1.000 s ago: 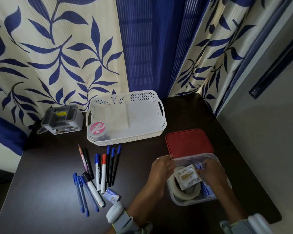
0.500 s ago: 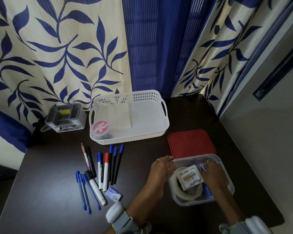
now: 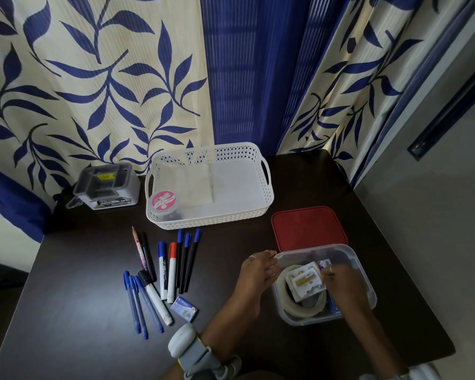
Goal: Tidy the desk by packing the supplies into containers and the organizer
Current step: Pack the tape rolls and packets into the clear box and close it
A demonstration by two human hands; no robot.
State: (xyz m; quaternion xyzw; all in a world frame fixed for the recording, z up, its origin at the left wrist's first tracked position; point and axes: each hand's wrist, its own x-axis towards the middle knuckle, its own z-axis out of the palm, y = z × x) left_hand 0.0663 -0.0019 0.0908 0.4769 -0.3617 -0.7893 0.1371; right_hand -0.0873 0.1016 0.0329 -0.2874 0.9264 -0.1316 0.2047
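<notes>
The right hand (image 3: 343,286) has pushed the white packet (image 3: 306,282) a little deeper into the clear container (image 3: 365,272).

A clear plastic tub (image 3: 365,272) stands open, holding a tape roll (image 3: 291,307) and a white packet (image 3: 306,282) tilted on it. Its red lid (image 3: 309,229) lies flat just behind. Left of the tub, pens and markers (image 3: 162,272) lie loose; a white basket (image 3: 266,187) sits behind them.
</notes>
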